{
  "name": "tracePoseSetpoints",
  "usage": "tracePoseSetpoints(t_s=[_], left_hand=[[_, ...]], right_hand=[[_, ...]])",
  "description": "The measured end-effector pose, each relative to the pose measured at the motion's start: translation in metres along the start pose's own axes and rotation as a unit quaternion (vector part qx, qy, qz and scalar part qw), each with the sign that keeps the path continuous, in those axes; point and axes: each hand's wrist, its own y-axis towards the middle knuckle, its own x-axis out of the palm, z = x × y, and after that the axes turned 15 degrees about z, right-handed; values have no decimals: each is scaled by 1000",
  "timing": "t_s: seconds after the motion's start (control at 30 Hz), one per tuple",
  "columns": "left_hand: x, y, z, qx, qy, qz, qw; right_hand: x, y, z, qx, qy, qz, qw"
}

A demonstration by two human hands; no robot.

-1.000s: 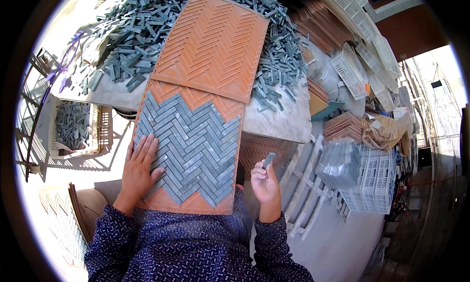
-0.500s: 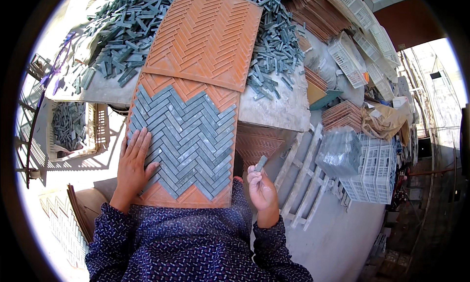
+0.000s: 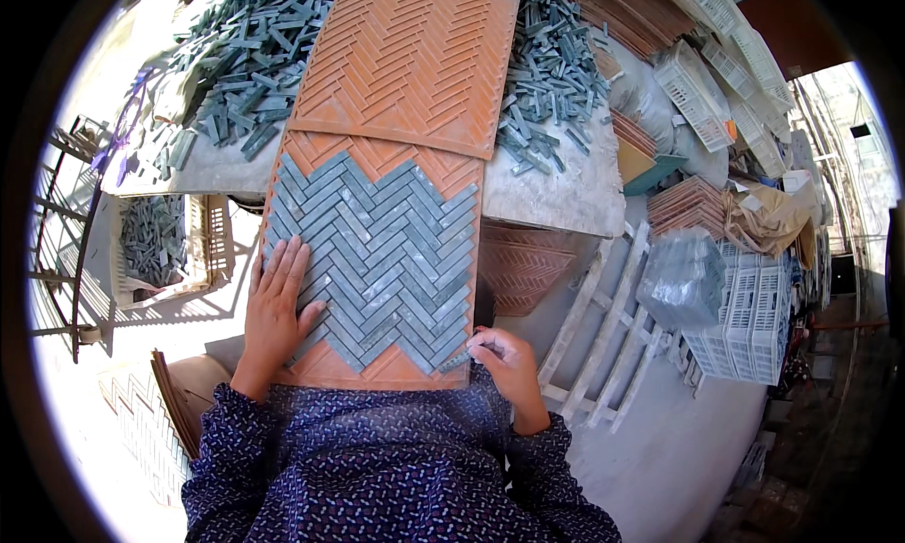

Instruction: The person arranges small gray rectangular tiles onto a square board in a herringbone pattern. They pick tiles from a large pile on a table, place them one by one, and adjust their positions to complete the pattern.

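Observation:
An orange herringbone mould tray lies before me, its grooves largely filled with grey-green stone strips in a zigzag pattern. My left hand rests flat on the left edge of the strips, fingers stretched out and thumb apart. Between thumb and fingers, my right hand pinches one small stone strip at the lower right corner of the pattern. That strip lies low against the mould; whether it sits in a groove I cannot tell. A second orange mould, with bare grooves, overlaps the far end of the first.
Loose stone strips are heaped on the table to both sides of the moulds. A crate of strips stands at lower left. On the right are a wooden pallet, white plastic crates and stacked orange moulds.
My right hand has brought the strip from beside the mould down to the pattern's lower right corner. The left hand stays on the strips. The whole view has shifted slightly.

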Motion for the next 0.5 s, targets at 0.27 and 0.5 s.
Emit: tracePoseSetpoints(t_s=[0.27, 0.5], left_hand=[[0, 2, 0, 6, 4, -4, 1000], [1, 1, -1, 12, 9, -3, 1000]], right_hand=[[20, -9, -16, -130, -175, 91, 972], [29, -15, -13, -250, -226, 119, 934]])
